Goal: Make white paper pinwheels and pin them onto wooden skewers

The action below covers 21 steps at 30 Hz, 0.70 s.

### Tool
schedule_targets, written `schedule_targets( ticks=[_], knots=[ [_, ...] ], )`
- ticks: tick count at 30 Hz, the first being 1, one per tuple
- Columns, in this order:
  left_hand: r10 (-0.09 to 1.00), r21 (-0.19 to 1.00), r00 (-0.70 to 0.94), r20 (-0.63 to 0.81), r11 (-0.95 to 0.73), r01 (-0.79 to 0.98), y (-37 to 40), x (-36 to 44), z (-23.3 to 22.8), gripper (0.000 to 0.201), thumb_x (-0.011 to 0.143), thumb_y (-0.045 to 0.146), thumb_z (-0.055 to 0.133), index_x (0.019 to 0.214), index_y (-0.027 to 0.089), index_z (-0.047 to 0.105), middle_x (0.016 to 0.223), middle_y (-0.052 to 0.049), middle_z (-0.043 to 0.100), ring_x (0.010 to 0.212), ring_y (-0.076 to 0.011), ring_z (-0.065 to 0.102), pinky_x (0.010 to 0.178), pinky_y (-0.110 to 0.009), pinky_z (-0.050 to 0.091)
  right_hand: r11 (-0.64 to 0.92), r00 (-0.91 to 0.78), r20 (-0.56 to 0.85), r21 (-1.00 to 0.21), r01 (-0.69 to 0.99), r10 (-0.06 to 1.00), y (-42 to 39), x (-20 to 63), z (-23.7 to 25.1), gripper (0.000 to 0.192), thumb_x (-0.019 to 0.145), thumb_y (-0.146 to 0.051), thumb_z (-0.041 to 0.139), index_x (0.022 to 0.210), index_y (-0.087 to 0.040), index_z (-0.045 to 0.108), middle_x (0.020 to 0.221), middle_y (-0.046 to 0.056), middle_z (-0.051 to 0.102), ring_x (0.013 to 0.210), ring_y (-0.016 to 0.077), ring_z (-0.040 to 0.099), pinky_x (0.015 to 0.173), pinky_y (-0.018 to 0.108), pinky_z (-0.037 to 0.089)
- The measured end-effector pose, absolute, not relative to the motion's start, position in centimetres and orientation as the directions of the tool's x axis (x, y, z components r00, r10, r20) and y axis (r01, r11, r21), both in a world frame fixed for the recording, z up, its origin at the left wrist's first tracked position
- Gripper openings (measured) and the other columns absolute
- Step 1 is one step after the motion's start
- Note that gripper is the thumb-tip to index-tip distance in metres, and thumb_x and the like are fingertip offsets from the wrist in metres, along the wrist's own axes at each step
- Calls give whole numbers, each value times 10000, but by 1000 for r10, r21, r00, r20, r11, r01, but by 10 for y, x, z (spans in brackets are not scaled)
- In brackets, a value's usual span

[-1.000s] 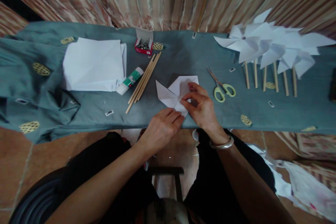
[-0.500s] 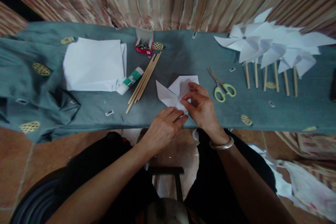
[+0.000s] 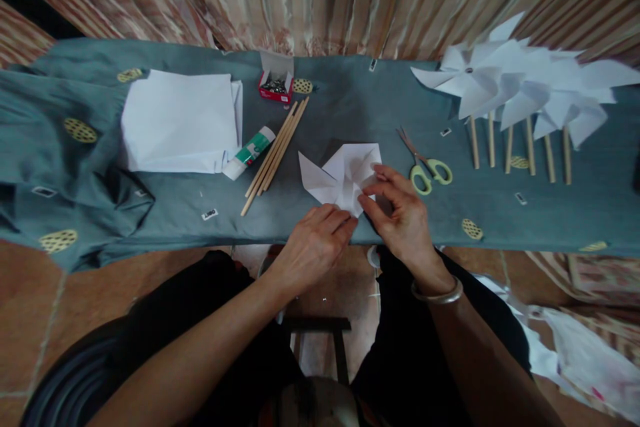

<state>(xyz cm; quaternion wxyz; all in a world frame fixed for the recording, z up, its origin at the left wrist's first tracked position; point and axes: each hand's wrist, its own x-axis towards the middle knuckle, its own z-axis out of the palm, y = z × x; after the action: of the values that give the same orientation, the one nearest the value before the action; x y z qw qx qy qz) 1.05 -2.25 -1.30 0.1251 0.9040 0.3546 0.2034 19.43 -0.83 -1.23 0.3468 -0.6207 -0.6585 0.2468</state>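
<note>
The left hand's (image 3: 316,240) fingers lie together on the near edge of the paper (image 3: 345,177); the right hand's (image 3: 404,221) thumb and forefinger nearly meet over its right side. Whether either pinches it, I cannot tell. The paper, partly folded, lies on the cloth (image 3: 345,107) between sticks (image 3: 277,159) and scissors (image 3: 421,161). Left of the sticks: glue (image 3: 250,152), then sheets (image 3: 180,120). Far right, pinwheels (image 3: 520,90).

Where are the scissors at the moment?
In the head view, the scissors lie right of centre on the green-grey cloth, just beyond the right hand, between the folded paper and the pinwheels.
</note>
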Motion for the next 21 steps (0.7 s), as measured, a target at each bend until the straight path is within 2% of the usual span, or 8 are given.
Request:
schedule_targets(
  ticks=[9,16,21],
  knots=[
    [684,358,681,261,-723,590,-22,11,-9,207,954,171,492,1082,95,636,1037,-109,692,943,-233,603,809,-374,543,96,2,128,-751,653,992,-5,191,-18,62,834,-288,654,831,-246,700,1354,71,577,1183,283,563,1055,519,435],
    [683,348,682,261,-725,594,-22,11,-9,198,951,169,497,1062,94,643,1016,-101,693,932,-231,605,808,-368,547,120,2,162,-741,661,987,-4,191,-22,74,830,-318,656,841,-265,708,1327,23,583,1199,271,553,1062,513,441],
    [682,338,679,271,-728,596,-23,11,-10,203,950,170,499,1067,92,645,1009,-100,694,924,-230,606,800,-366,549,142,-12,184,-714,686,983,-5,191,-23,109,849,-336,649,880,-254,713,1345,43,573,1214,281,550,1070,518,444]
  ],
)
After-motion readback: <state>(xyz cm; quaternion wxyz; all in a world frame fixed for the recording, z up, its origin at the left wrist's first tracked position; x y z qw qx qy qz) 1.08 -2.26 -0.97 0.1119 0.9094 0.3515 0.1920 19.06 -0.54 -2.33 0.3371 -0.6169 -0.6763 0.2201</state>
